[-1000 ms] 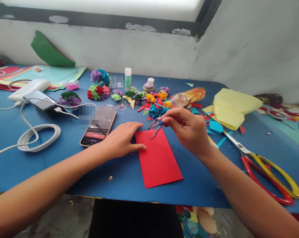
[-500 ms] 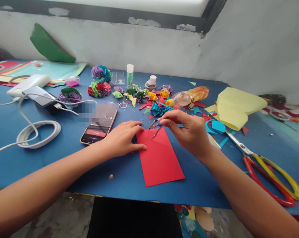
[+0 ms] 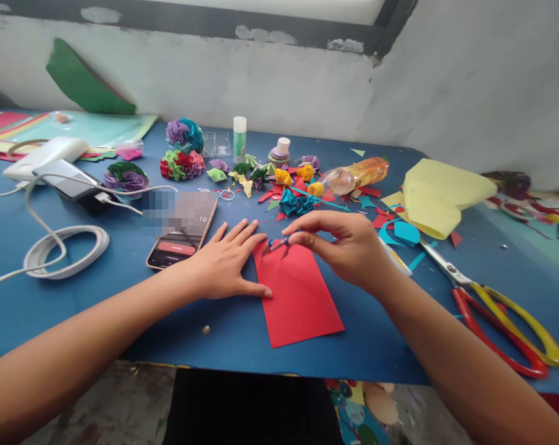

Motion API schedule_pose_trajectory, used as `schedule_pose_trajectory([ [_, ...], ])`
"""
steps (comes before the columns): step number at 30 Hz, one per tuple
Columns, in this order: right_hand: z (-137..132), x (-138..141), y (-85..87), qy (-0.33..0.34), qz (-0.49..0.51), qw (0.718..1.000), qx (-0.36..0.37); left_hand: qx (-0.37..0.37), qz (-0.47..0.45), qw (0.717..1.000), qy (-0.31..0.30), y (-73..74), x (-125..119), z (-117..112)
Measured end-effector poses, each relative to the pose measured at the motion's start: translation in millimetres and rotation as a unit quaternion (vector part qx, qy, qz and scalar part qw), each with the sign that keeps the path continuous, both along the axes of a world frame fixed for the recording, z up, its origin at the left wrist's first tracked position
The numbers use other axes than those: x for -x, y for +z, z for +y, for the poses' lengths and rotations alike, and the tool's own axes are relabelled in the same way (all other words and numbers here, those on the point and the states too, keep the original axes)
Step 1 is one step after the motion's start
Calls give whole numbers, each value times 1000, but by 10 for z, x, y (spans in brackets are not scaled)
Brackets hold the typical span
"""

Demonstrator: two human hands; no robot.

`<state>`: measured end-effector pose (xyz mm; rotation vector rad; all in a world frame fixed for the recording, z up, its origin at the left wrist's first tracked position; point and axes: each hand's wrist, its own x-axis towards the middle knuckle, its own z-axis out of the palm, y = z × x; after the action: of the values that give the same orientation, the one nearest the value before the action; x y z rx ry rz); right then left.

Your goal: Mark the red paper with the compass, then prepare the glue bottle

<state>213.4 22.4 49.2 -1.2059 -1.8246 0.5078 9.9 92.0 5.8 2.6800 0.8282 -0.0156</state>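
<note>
A red sheet of paper (image 3: 302, 303) lies on the blue table in front of me. My left hand (image 3: 230, 259) rests flat with fingers spread, its thumb and forefinger on the sheet's left edge. Between thumb and forefinger, my right hand (image 3: 341, 247) pinches a small drawing compass (image 3: 279, 244) with blue parts. Its legs are apart and reach down over the upper left of the red sheet. The lower fingers of my right hand are curled and partly hidden.
A phone (image 3: 184, 232) lies left of my left hand, near a coiled white cable (image 3: 68, 252). Large scissors (image 3: 469, 284) and yellow paper (image 3: 439, 198) are to the right. Paper flowers (image 3: 181, 164), scraps, a glue stick (image 3: 239, 139) and a plastic bottle (image 3: 357, 176) stand or lie behind.
The compass has turned and shifted left, its legs now pointing more to the left. My left hand's fingers have spread wider, and its thumb has slid down the sheet's edge.
</note>
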Motion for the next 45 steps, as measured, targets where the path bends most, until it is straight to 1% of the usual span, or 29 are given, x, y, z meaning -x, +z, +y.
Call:
schedule_pose_trajectory([
  [2, -5, -16, 27, 53, 8, 998, 30, 5, 22, 1000, -5, 12, 8, 0],
  [3, -5, -33, 38, 68, 9, 997, 39, 6, 36, 999, -6, 24, 9, 1],
  [6, -5, -114, 62, 83, -5, 995, 56, 3, 72, 997, -7, 63, 7, -2],
  [10, -11, -223, 89, 119, -35, 988, 96, 0, 83, 997, -6, 85, 0, -13],
  [12, -13, -249, 97, 129, -52, 985, 102, 0, 84, 996, -6, 84, -3, -17],
  [15, -3, -255, 92, 121, -61, 988, 78, -2, 83, 996, -8, 81, -7, -15],
  [20, 47, -259, 57, 98, -77, 992, -9, -7, 84, 996, -6, 86, -11, -8],
  [22, 67, -276, 46, 86, -85, 992, -27, -8, 85, 996, -5, 90, -12, -9],
  [29, 91, -396, 71, 57, -118, 991, -23, -10, 86, 996, -5, 96, -5, -18],
  [34, 32, -422, 143, 84, -139, 987, -8, -9, 84, 996, -6, 89, -4, -10],
  [37, -13, -381, 172, 98, -148, 984, -22, -7, 82, 997, -7, 88, -4, -7],
  [41, -34, -264, 148, 100, -136, 983, -70, -5, 84, 996, -7, 91, -3, -12],
  [43, -28, -189, 112, 90, -111, 986, -82, -6, 84, 996, -6, 93, -1, -15],
  [45, -12, -119, 70, 66, -77, 991, -83, -5, 83, 996, -5, 94, -1, -18],
])
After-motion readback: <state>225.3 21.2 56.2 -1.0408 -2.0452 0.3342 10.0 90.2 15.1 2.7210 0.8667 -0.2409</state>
